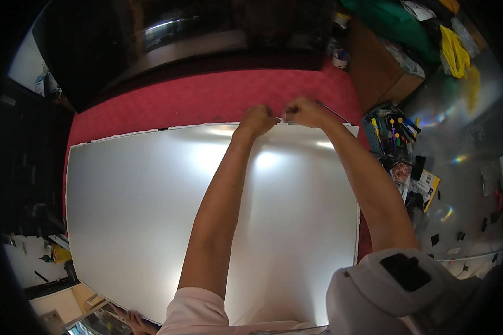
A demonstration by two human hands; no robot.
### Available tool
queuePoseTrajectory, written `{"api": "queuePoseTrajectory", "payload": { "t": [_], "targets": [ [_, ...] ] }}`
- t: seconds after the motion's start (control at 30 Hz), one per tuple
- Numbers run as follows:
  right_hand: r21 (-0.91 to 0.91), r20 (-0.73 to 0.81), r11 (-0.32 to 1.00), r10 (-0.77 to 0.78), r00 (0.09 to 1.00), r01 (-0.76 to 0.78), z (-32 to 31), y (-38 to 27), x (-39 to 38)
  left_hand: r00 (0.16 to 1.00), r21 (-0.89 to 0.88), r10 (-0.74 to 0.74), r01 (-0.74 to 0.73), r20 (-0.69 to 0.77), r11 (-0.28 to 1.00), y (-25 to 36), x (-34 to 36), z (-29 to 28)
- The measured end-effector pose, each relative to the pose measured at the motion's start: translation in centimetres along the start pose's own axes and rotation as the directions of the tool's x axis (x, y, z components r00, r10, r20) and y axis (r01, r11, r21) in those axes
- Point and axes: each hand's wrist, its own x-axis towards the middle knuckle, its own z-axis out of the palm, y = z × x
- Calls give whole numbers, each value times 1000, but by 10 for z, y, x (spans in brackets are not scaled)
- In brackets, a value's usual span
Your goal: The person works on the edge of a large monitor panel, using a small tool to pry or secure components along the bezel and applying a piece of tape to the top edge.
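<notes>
A large flat panel with a glossy, silvery-white sheet (151, 206) and a thin white rim lies before me. Both my arms reach across it to its far edge. My left hand (257, 120) is closed at that rim, fingertips pinched together. Just to its right, my right hand (303, 113) is also pinched, its fingertips close to the left ones. Between them a small pale bit shows at the rim, too small to name. A thin dark rod (332, 111) lies beside my right hand, near the panel's far right corner.
Red cloth (207, 95) lies under the panel. A large dark screen (207, 33) stands beyond it. On the right are a cardboard box (383, 72), a tool basket (394, 128) and a yellow bag (455, 50). Another person's hand (135, 322) shows at the lower left.
</notes>
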Motion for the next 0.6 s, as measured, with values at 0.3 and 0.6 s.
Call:
{"api": "queuePoseTrajectory", "payload": {
  "t": [0.3,0.6],
  "targets": [
    [63,-56,991,-114,992,118,6,4,-15,891,156,259,-214,-373,964,-1,-22,11],
    [-127,-160,975,161,974,-182,23,-11,-20,883,133,299,-269,-362,954,-17,-44,30]
  ]
}}
